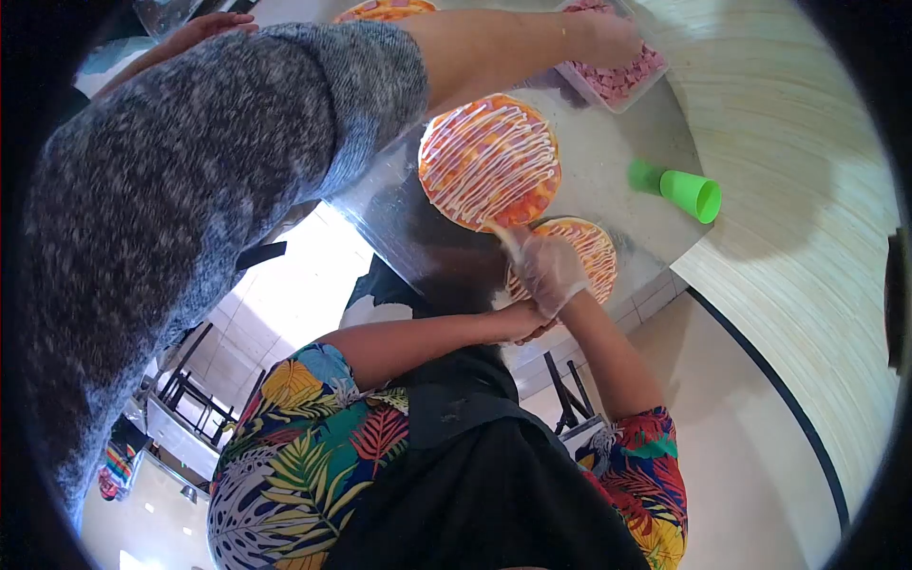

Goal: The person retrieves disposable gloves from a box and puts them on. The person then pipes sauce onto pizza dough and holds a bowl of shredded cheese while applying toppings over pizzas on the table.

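Along the near edge of the metal bench (pixel 617 142), your right hand (pixel 553 274), wearing a clear plastic glove (pixel 538 258), shows above the smaller sauce-striped pizza (pixel 595 251), partly covering it; whether it holds anything cannot be told. Your bare left hand (pixel 519 323) curls in at the glove's wrist end, its hold on the plastic too hidden to tell. The larger striped pizza (pixel 489 160) lies farther in, just beside the smaller one. Near the right edge are a green cup (pixel 684 193) and, farther back, a tub (pixel 616 109) of diced pink meat (pixel 617 84), a co-worker's hand (pixel 608 38) over it.
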Available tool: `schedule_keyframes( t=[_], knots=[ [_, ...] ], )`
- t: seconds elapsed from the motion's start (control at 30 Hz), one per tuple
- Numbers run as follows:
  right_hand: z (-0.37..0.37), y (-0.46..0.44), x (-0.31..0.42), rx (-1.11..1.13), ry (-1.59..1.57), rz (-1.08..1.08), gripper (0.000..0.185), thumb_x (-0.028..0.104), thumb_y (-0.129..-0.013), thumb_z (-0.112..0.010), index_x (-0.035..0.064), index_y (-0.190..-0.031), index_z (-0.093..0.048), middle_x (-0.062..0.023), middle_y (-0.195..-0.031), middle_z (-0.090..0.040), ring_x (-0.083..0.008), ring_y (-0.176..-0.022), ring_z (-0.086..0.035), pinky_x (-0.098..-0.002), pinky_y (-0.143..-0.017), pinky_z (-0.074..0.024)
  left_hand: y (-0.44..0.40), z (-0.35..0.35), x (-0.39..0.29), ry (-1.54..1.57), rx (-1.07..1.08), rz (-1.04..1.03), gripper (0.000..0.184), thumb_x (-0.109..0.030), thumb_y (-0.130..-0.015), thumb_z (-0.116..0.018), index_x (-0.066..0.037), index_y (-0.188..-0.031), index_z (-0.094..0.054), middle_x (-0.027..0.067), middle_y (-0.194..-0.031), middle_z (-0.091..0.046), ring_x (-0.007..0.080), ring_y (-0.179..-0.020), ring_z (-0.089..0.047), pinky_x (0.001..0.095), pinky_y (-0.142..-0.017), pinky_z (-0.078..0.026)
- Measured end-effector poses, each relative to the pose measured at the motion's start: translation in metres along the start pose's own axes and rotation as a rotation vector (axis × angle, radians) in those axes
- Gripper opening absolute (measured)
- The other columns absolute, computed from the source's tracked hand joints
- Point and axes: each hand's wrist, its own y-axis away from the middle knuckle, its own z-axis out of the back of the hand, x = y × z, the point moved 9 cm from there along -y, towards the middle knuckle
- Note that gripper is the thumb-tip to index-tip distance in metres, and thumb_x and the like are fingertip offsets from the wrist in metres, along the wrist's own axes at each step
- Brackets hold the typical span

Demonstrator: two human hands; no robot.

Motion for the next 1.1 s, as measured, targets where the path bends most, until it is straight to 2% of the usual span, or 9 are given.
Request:
schedule_keyframes(
  t=[0.2,0.33,0.4,0.53,0.6,0.73,0.83,1.03,1.1],
  knots=[
    [0.051,0.003,-0.071,-0.485,-0.215,-0.148,0.023,0.019,-0.086,-0.052,0.0065,-0.106,-0.051,-0.0167,-0.073,-0.064,-0.0332,-0.065,-0.064,-0.0456,-0.057,-0.0497,-0.011,0.015,-0.031,0.105,-0.099,-0.186,0.024,-0.028,-0.088,-0.042,-0.009,-0.077,-0.050,-0.0001,-0.056,-0.043,0.0103,-0.041,-0.040,0.0267,-0.035,-0.032],
    [0.021,0.011,-0.016,-0.424,0.232,0.138,0.024,0.024,-0.088,-0.051,0.0067,-0.104,-0.053,-0.0176,-0.073,-0.063,-0.0346,-0.065,-0.063,-0.0453,-0.055,-0.0494,-0.015,0.009,-0.011,0.051,-0.124,-0.039,0.026,-0.029,-0.088,-0.042,-0.009,-0.075,-0.049,0.0005,-0.053,-0.043,0.0115,-0.039,-0.041,0.0270,-0.035,-0.034],
    [0.003,0.013,-0.003,-0.126,-0.024,0.095,0.025,0.027,-0.091,-0.048,0.0080,-0.107,-0.054,-0.0166,-0.073,-0.063,-0.0337,-0.064,-0.063,-0.0444,-0.052,-0.0490,-0.008,0.002,-0.001,-0.039,-0.107,0.048,0.024,-0.028,-0.087,-0.043,-0.008,-0.075,-0.049,0.0003,-0.051,-0.042,0.0117,-0.039,-0.041,0.0271,-0.035,-0.034],
    [0.021,0.009,-0.034,-0.277,0.062,0.057,0.027,0.027,-0.091,-0.047,0.0094,-0.110,-0.053,-0.0156,-0.075,-0.064,-0.0321,-0.065,-0.064,-0.0434,-0.053,-0.0495,-0.013,0.000,-0.007,0.045,-0.087,-0.106,0.027,-0.029,-0.090,-0.042,-0.009,-0.074,-0.048,0.0001,-0.053,-0.042,0.0107,-0.040,-0.040,0.0271,-0.036,-0.034],
    [0.029,0.007,-0.075,-0.398,-0.183,-0.183,0.029,0.027,-0.089,-0.049,0.0091,-0.111,-0.051,-0.0162,-0.072,-0.064,-0.0317,-0.064,-0.064,-0.0435,-0.054,-0.0500,-0.017,0.003,-0.018,0.035,-0.073,-0.134,0.029,-0.033,-0.092,-0.042,-0.009,-0.075,-0.047,-0.0001,-0.055,-0.042,0.0100,-0.042,-0.040,0.0265,-0.037,-0.032],
    [0.047,0.023,-0.037,-0.430,-0.105,-0.055,0.028,0.027,-0.088,-0.050,0.0096,-0.110,-0.052,-0.0156,-0.071,-0.063,-0.0319,-0.063,-0.064,-0.0434,-0.053,-0.0501,-0.015,-0.001,-0.022,0.008,-0.053,-0.051,0.022,-0.023,-0.088,-0.046,-0.010,-0.071,-0.049,0.0013,-0.056,-0.045,0.0123,-0.042,-0.044,0.0282,-0.039,-0.037],
    [-0.001,0.015,-0.016,-0.089,0.036,0.011,0.030,0.019,-0.084,-0.054,0.0106,-0.113,-0.052,-0.0156,-0.081,-0.064,-0.0313,-0.065,-0.064,-0.0427,-0.054,-0.0505,-0.018,-0.002,0.016,-0.033,-0.090,0.079,0.024,-0.026,-0.091,-0.039,-0.009,-0.077,-0.048,-0.0014,-0.057,-0.041,0.0092,-0.044,-0.039,0.0262,-0.037,-0.032],
    [0.036,0.024,-0.059,-0.455,-0.210,-0.105,0.030,0.018,-0.084,-0.053,0.0117,-0.113,-0.052,-0.0170,-0.080,-0.064,-0.0310,-0.067,-0.065,-0.0427,-0.054,-0.0503,-0.016,-0.001,-0.008,0.053,-0.077,-0.093,0.021,-0.023,-0.088,-0.042,-0.009,-0.074,-0.049,0.0006,-0.056,-0.043,0.0108,-0.043,-0.042,0.0269,-0.037,-0.035],
    [0.028,0.023,-0.046,-0.331,-0.077,-0.079,0.030,0.017,-0.084,-0.053,0.0117,-0.113,-0.052,-0.0169,-0.080,-0.063,-0.0317,-0.067,-0.064,-0.0427,-0.054,-0.0502,-0.015,-0.001,-0.017,0.057,-0.075,-0.099,0.020,-0.022,-0.087,-0.043,-0.009,-0.073,-0.049,0.0013,-0.056,-0.043,0.0114,-0.042,-0.043,0.0271,-0.037,-0.036]
  ],
)
